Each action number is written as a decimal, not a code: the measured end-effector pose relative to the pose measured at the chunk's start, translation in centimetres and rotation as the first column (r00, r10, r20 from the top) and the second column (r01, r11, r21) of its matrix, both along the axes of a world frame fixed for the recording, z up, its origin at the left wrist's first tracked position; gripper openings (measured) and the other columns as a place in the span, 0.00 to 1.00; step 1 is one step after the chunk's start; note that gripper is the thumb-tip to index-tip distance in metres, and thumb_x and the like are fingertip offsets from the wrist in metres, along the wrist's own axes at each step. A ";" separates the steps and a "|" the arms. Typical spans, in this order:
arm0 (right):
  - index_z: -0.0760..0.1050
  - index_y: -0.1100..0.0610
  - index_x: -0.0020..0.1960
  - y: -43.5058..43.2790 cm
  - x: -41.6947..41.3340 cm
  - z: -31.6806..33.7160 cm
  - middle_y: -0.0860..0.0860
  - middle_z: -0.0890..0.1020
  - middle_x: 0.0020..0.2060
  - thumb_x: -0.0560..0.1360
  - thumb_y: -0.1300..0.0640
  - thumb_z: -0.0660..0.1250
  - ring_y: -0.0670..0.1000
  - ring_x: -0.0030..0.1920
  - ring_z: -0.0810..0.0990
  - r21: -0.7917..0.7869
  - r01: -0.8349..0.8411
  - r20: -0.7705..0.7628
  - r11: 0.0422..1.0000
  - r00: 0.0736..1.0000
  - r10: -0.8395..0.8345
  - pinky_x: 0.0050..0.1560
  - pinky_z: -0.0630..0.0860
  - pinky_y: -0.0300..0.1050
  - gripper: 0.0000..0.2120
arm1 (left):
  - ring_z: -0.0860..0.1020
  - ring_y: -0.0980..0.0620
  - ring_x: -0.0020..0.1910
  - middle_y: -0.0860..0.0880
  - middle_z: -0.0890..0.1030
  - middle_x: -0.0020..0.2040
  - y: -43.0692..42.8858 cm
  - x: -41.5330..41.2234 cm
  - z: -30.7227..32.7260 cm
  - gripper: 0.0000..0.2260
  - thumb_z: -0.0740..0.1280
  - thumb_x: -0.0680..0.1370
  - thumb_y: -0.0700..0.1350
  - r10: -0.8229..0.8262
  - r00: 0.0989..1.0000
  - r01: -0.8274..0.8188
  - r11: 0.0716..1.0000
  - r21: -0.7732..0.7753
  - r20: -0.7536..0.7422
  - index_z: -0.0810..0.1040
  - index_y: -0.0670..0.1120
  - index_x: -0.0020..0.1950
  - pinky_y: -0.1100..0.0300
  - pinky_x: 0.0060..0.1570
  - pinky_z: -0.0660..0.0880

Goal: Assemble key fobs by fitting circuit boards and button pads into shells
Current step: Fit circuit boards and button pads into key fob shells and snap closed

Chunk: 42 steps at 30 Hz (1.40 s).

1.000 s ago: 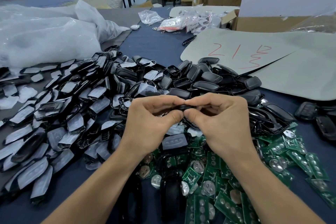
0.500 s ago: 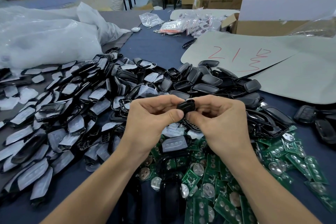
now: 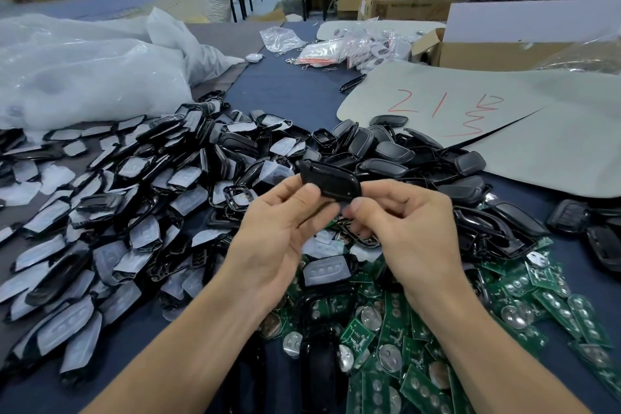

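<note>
Holding a black key fob [image 3: 327, 180] up over the middle of the table [image 3: 285, 91], both hands pinch it tight. The left hand [image 3: 279, 228] has its thumb and fingers clamped on the left end. The right hand [image 3: 410, 232] pinches the right end. Green circuit boards [image 3: 403, 329] lie by the near edge. Black shells [image 3: 386, 151] sit piled behind the hands.

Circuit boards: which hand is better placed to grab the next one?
Right, likely. The circuit boards are heaped below and to the right of the right hand. The left hand sits nearer the shells and can take the key fob in its grip alone.
</note>
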State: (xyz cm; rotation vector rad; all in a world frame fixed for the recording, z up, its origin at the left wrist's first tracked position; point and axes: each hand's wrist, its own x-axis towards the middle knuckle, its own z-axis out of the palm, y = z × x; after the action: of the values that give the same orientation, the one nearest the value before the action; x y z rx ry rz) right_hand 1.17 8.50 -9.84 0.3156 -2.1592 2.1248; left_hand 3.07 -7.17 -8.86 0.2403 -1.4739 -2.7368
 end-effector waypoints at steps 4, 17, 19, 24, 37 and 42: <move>0.86 0.48 0.47 0.5 -0.3 0.4 0.48 0.87 0.37 0.75 0.60 0.70 0.44 0.36 0.83 -0.033 0.083 -0.020 0.996 0.996 -0.084 0.40 0.79 0.37 0.09 | 0.87 0.45 0.51 0.43 0.88 0.49 -0.1 -0.1 -0.8 0.08 0.77 0.73 0.41 -0.023 0.994 -0.030 0.889 -0.456 -0.110 0.86 0.48 0.51 0.56 0.51 0.84; 0.87 0.42 0.44 0.2 0.7 0.8 0.39 0.87 0.39 0.73 0.65 0.76 0.43 0.43 0.87 0.107 0.106 -0.161 0.989 0.983 -0.088 0.47 0.82 0.37 0.16 | 0.87 0.54 0.46 0.53 0.89 0.45 0.4 0.4 -0.9 0.12 0.79 0.72 0.41 0.063 0.954 -0.236 0.763 -0.602 -0.293 0.89 0.57 0.49 0.65 0.46 0.81; 0.87 0.43 0.44 0.3 0.6 0.7 0.39 0.87 0.39 0.73 0.64 0.77 0.43 0.43 0.87 0.121 0.098 -0.139 0.988 0.987 -0.081 0.47 0.82 0.38 0.14 | 0.88 0.53 0.43 0.51 0.89 0.43 0.3 0.2 -1.0 0.13 0.80 0.71 0.37 0.095 0.953 -0.246 0.793 -0.557 -0.287 0.89 0.57 0.45 0.66 0.44 0.81; 0.85 0.49 0.44 0.4 0.3 0.7 0.45 0.86 0.37 0.73 0.60 0.76 0.44 0.39 0.84 0.154 -0.022 -0.106 0.988 0.994 0.038 0.42 0.80 0.38 0.06 | 0.86 0.56 0.41 0.57 0.87 0.41 0.2 0.5 -1.3 0.10 0.80 0.73 0.45 0.030 0.947 -0.258 0.663 -0.703 -0.319 0.86 0.61 0.44 0.65 0.43 0.81; 0.81 0.57 0.40 -0.4 0.2 -0.1 0.46 0.78 0.30 0.73 0.60 0.71 0.44 0.31 0.72 -0.131 -0.161 0.025 0.978 0.986 0.165 0.34 0.70 0.38 0.03 | 0.74 0.51 0.39 0.47 0.77 0.39 0.8 1.4 -0.7 0.05 0.69 0.77 0.47 -0.074 0.953 -0.180 0.643 -0.744 -0.294 0.75 0.50 0.42 0.60 0.39 0.73; 0.85 0.55 0.47 0.8 -0.3 0.5 0.52 0.85 0.35 0.68 0.63 0.75 0.50 0.34 0.80 -0.180 -0.220 0.096 0.959 0.966 0.239 0.39 0.79 0.42 0.09 | 0.79 0.59 0.42 0.55 0.83 0.42 0.6 0.9 -0.7 0.03 0.70 0.77 0.48 -0.010 0.948 -0.228 0.673 -0.703 -0.317 0.79 0.56 0.45 0.64 0.41 0.77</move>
State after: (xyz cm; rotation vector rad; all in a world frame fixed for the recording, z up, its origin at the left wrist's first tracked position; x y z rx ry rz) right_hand 0.89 9.30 -9.30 0.4588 -2.0724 2.4929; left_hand 3.99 -6.54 -9.57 -0.1071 -2.1968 -1.7494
